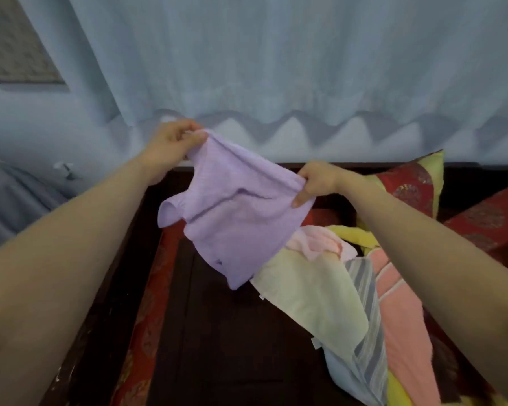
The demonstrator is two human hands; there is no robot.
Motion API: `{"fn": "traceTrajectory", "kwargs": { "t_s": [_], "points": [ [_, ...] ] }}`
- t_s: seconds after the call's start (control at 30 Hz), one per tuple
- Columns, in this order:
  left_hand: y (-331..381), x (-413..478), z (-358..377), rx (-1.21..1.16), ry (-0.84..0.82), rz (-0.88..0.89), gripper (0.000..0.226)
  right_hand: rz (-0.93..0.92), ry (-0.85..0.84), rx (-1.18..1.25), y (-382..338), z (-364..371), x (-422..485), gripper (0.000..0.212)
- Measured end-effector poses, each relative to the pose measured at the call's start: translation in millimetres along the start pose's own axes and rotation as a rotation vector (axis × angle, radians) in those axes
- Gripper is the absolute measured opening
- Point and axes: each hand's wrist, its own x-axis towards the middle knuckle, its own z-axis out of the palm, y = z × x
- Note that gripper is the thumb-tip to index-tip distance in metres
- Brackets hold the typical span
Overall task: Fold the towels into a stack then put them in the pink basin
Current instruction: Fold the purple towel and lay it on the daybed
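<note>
Whole back of the view is taken up by the blue curtain. Below it, the right side of the dark wooden table is covered by a loose pile of towels, none of them folded.

The lilac towel is held up in the air over the table. One top corner is pinched by the left hand and the other end of that edge by the right hand, thumb against fingers on both. No pink basin can be seen, and no stack is started yet.

What could probably go wrong:
- The lilac towel is left slack and bunched between the hands, so a crooked fold is likely if it's laid down like that.
- Its low corner is hung right over the pale green towel, so the pile could get dragged along.
- Only the edges are pinched, so a corner could easily be dropped.
</note>
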Motion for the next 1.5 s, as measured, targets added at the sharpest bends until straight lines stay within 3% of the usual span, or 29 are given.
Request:
{"fn": "traceTrajectory", "kwargs": {
  "t_s": [0.1, 0.2, 0.3, 0.37, 0.43, 0.5, 0.63, 0.73, 0.8, 0.9, 1.0, 1.07, 1.13, 1.27, 1.4, 1.5],
  "points": [
    [38.1, 9.3, -25.9, -0.106, 0.117, 0.056, 0.016, -0.011, 0.165, -0.005, -14.9, -45.9, -8.5, 0.039],
    [72.3, 13.5, -47.8, -0.211, 0.256, 0.166, 0.013, -0.022, 0.5, 0.015, -35.6, -87.9, -20.5, 0.051],
    [100.2, 17.8, -72.5, -0.391, 0.403, 0.325, 0.012, -0.053, 0.928, 0.018, -58.5, -116.1, -33.3, 0.034],
    [111.8, 18.1, -89.8, -0.479, 0.466, 0.394, 0.023, -0.149, 1.051, 0.11, -69.3, -129.5, -41.0, 0.025],
    [123.9, 13.6, -98.2, -0.461, 0.511, 0.42, 0.021, -0.317, 0.938, 0.333, -78.5, -136.3, -48.2, 0.021],
    [136.8, 7.3, -90.6, -0.33, 0.473, 0.383, 0.013, -0.39, 0.662, 0.509, -89.3, -132.9, -52.7, 0.031],
    [135.3, 9.6, -49.5, -0.092, 0.401, 0.262, 0.019, -0.157, 0.15, 0.455, -107.8, -89.2, -43.9, 0.043],
    [96.0, 11.4, -36.5, -0.066, 0.47, 0.138, 0.024, -0.071, -0.023, 0.869, -105.8, -56.2, -40.2, 0.021],
    [50.4, 3.6, -33.6, 0.07, 0.417, 0.009, 0.0, -0.066, -0.061, 1.107, -95.5, -46.8, -36.7, 0.018],
    [-35.4, -28.0, -10.2, 0.15, 0.269, -0.349, 0.049, -0.058, -0.098, 1.335, -83.5, -39.1, -36.0, 0.01],
    [-101.7, -93.9, 40.0, -0.013, 0.093, -0.753, 0.046, -0.011, -0.179, 1.529, -80.6, -33.8, -37.2, 0.013],
    [-125.4, -142.9, 80.0, -0.213, -0.148, -0.96, 0.056, 0.024, -0.205, 1.598, -80.1, -33.5, -36.7, 0.02],
    [-130.8, -172.7, 116.1, -0.41, -0.299, -0.968, 0.064, 0.056, -0.18, 1.595, -79.1, -34.7, -33.8, 0.022],
    [-115.1, -173.1, 155.5, -0.805, -0.27, -0.856, 0.06, 0.098, -0.113, 1.579, -74.8, -37.3, -27.4, 0.021],
    [-100.6, -155.6, 162.6, -0.872, -0.046, -0.791, 0.042, 0.143, -0.085, 1.588, -68.1, -38.1, -21.8, 0.023],
    [-101.6, -143.3, 155.8, -0.758, 0.045, -0.755, 0.053, 0.133, -0.081, 1.616, -65.5, -40.8, -18.8, 0.023]
  ]
}}
